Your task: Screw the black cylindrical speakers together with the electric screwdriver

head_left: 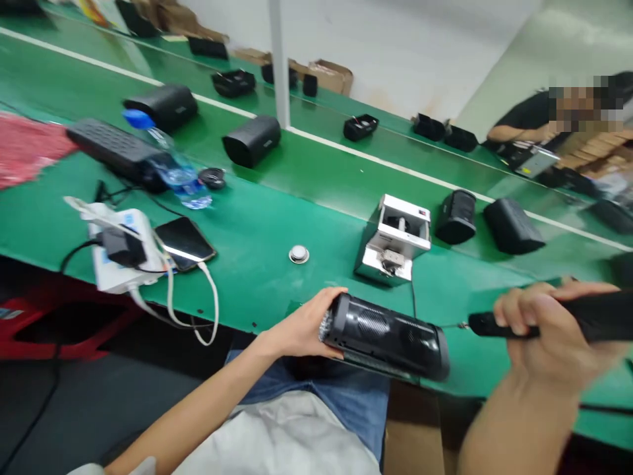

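Black casing (pixel 388 333), one, is held in the left-hand grip (pixel 309 326); the right-hand grip (pixel 548 323) clasps one screwdriver (pixel 606 315).

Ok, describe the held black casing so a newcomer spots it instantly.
On the green table, find the silver box right of centre. Below it in frame, the left hand holds the black casing by one end. Unlike the black units beyond, it is hand-held.
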Available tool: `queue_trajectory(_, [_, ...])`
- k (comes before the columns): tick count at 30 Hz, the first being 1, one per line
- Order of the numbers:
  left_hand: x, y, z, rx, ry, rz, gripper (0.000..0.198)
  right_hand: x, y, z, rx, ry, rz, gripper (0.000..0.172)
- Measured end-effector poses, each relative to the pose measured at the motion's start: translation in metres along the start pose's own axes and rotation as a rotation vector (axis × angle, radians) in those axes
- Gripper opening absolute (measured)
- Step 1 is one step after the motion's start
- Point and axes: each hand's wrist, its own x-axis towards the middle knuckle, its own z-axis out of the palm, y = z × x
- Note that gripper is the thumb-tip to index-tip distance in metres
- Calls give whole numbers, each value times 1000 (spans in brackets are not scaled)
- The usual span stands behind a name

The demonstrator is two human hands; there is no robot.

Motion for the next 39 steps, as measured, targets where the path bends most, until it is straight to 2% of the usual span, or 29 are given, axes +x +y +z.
queue_trajectory(4, [1,2,-2,18,-22,-17,120,9,-12,3,-51,-122,21,28])
queue_trajectory(6, [2,3,-3,24,-26,-6,120,15,-26,7,-73,-156,-47,28])
queue_trajectory(8, [2,4,-3,31,-25,4,119,22,-41,20,-79,-120,-196,30])
queue_trajectory(11, [1,4,-3,39,-23,17,117,32,-46,53,-13,30,-377,25])
queue_trajectory(13, [2,4,-3,39,-25,19,116,36,-36,78,48,47,-405,19])
queue_trajectory(15, [2,4,-3,36,-25,19,116,39,-18,99,43,-12,-397,19])
queue_trajectory(17, [2,4,-3,34,-24,16,116,41,2,113,-26,-70,-392,27])
queue_trajectory(19, [2,5,-3,32,-25,15,116,44,21,121,-82,-56,-391,35])
queue_trajectory(24, [2,7,-3,31,-32,9,116,58,45,124,-131,19,-334,42])
queue_trajectory(28, [3,5,-2,37,-17,29,116,64,44,119,-257,-9,-252,35])
queue_trajectory(31, [3,3,-1,32,-4,60,118,58,38,117,-331,-26,-181,34])
queue_trajectory(35, [2,-2,1,35,4,94,121,36,15,121,-96,-65,-264,18])
queue_trajectory(37, [2,-3,1,45,4,108,124,22,-9,120,25,-35,-282,21])
queue_trajectory(39, [2,-4,2,49,5,125,128,9,-40,112,55,-9,-231,20])
